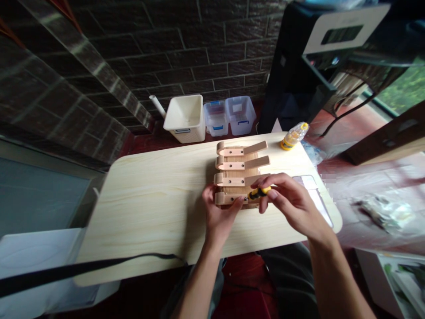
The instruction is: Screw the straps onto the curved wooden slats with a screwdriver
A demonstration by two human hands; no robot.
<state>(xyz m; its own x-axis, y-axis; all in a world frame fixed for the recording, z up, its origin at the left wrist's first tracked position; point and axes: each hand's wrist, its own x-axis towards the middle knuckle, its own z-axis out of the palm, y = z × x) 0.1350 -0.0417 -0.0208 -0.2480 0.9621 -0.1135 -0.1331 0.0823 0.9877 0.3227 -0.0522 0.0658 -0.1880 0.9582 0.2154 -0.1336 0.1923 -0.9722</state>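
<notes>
A wooden rack (236,157) lies on the table, with several curved wooden hooks fixed across its boards by dark screws. My left hand (221,215) grips the near hook (226,199), its thumb on the front edge close to a screw and its fingers round the left end. In my right hand (287,199) is a yellow and black screwdriver (259,193), pinched between thumb and fingers. The screwdriver tilts down to the left, its tip at the right-hand screw of the near hook, beside my left thumb. Whether the tip sits in the screw head I cannot tell.
The pale wooden table (149,199) has rounded corners. Near its far right corner stands a clear bottle with yellow cap and base (294,136); a phone (314,195) lies at the right edge. Behind are a cream bin (186,119), two clear bins (241,116) and a black dispenser (292,66).
</notes>
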